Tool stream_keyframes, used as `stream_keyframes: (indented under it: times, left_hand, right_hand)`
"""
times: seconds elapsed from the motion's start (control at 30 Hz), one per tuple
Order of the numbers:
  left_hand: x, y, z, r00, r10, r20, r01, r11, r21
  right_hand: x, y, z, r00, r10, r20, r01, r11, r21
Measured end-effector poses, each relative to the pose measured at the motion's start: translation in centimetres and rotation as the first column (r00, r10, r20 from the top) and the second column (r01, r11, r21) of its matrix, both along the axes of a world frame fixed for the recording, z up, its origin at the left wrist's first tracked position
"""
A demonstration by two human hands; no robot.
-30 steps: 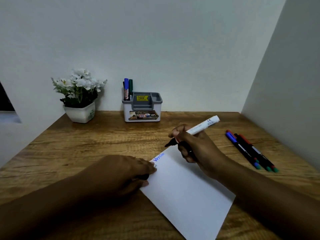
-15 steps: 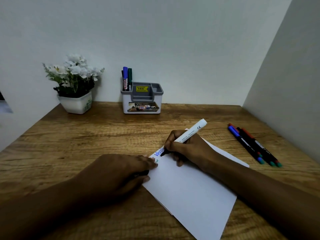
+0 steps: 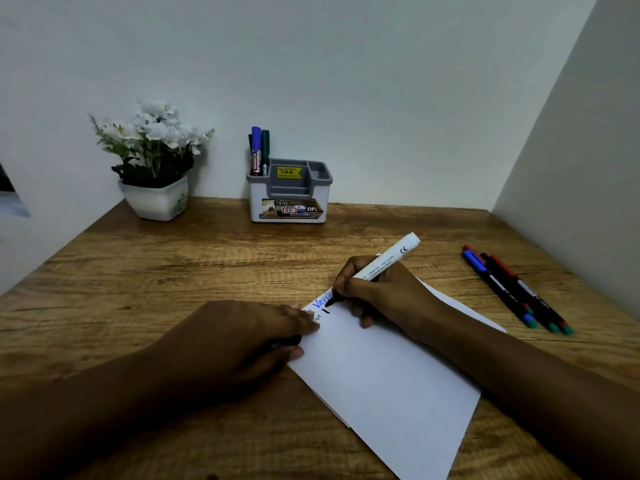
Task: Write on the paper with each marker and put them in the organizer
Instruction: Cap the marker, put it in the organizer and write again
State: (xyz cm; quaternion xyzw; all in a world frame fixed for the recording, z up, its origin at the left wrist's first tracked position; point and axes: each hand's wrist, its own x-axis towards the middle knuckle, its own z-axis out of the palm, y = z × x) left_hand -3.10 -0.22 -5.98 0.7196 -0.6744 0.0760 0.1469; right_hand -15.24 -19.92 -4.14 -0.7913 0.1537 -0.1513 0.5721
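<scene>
A white sheet of paper [image 3: 388,375] lies slanted on the wooden desk, with blue and green writing at its far left corner. My right hand [image 3: 381,296] grips a white marker [image 3: 391,259] whose black tip touches the paper beside a short black stroke. My left hand [image 3: 242,344] rests on the paper's left corner, and its curled fingers and thumb hold a small dark marker cap [image 3: 287,341]. The grey-and-white organizer [image 3: 289,206] stands at the back by the wall, with a blue marker [image 3: 256,150] and a green marker [image 3: 265,147] upright in its left compartment.
Several thin pens [image 3: 512,289] lie side by side on the desk at the right, close to the side wall. A white pot of white flowers [image 3: 156,199] stands at the back left. Walls enclose the desk at the back and right.
My right hand came down and left from above the paper's far edge, and the marker tip now touches the sheet. A short black stroke has appeared. My left hand stayed put.
</scene>
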Motion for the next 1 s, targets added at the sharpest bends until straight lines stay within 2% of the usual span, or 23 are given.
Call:
stream_keyframes:
  times: [0.23,0.4,0.57,1.0]
  left_hand:
    - [0.12,-0.09,-0.45,1.000,-0.004,-0.005,0.004,1.000,-0.011]
    - [0.25,-0.10,-0.59,1.000,-0.002,-0.002,0.002,1.000,-0.001]
    - [0.56,-0.14,-0.99,0.999,-0.001,-0.033,0.001,1.000,0.010]
    - [0.49,-0.22,-0.83,0.999,-0.014,-0.038,0.015,1.000,0.012]
  right_hand:
    - [-0.17,0.19,0.12,1.000,0.007,-0.019,-0.008,1.000,-0.012]
    - [-0.18,0.16,0.09,0.999,-0.035,0.008,0.034,0.999,0.041]
    - [-0.24,0.38,0.28,0.999,-0.040,-0.020,0.040,0.999,-0.007]
    - [-0.24,0.36,0.34,0.996,-0.088,-0.011,0.088,0.996,0.012]
